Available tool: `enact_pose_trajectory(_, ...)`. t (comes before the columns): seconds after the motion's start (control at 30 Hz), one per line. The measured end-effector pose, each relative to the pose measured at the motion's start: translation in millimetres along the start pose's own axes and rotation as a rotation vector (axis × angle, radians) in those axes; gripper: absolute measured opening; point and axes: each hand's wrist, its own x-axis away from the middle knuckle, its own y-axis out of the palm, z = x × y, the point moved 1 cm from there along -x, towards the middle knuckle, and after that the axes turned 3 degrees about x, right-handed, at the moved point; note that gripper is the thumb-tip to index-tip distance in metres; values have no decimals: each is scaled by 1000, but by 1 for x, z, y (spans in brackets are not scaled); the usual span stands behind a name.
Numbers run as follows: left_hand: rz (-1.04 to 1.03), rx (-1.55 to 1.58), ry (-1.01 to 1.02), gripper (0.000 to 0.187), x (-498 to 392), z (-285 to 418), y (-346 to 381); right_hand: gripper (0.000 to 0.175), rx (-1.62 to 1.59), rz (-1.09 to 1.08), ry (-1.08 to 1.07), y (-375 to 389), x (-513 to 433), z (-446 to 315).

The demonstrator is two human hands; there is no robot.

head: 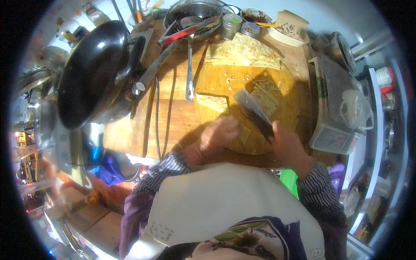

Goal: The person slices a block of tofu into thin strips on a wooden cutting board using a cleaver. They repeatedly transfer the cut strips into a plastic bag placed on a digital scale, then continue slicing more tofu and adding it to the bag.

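Observation:
My right hand (pixel 287 143) grips a kitchen cleaver, whose broad blade (pixel 252 105) is tilted over the round wooden cutting board (pixel 214 79). Against the blade's right side lies a heap of flatbread cut into strips (pixel 266 97). My left hand (pixel 221 131), blurred and with curled fingers, is over the board's near left part; whether it holds anything is unclear. Just beyond it rests a wedge of flatbread (pixel 213 102). A small flat piece (pixel 245 135) lies between my hands. Folded flatbread layers (pixel 243 52) are at the board's far side, with crumbs in front.
On the left a black wok (pixel 94 74) stands tilted, beside a power cord (pixel 157 120). A steel ladle handle (pixel 189 71) extends from a wire strainer (pixel 195 9). Shaker jars (pixel 232 24) stand behind the bread. A lidded plastic box (pixel 334 104) borders the right side.

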Motion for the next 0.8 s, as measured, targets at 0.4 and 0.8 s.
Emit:
enact_pose_trajectory(0.4, -60, 89, -88, 24, 0, 27, 11, 15, 112, -161, -30, -12, 40, 4)
enact_pose_trajectory(0.8, -22, 126, -107, 19, 6, 25, 15, 9, 252, -179, -257, -17, 30, 0)
